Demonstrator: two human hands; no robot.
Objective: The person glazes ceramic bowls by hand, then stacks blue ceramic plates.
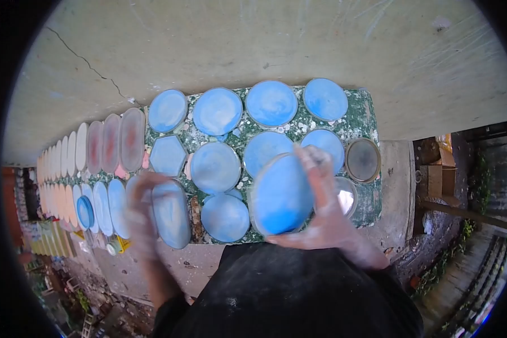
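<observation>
My right hand [333,217] grips a blue round mould [283,194] by its right edge, thumb below and fingers at the top. The mould is lifted and tilted in front of my body, with deeper blue toward its bottom. My left hand [142,211], smeared by motion, is beside an oval blue-and-white mould [172,214]; whether it touches that mould cannot be seen. Both hands carry pale powder. Around them lie more blue-filled moulds, among them a hexagonal one [168,156] and a round one [225,218].
A green, white-spattered table [361,112] runs along a cracked wall [253,45]. Long oval moulds, reddish [132,139] and pale, line its left part. A dark grey round mould [363,160] and a shiny round piece [345,197] lie at right. A cardboard box [440,180] stands beyond.
</observation>
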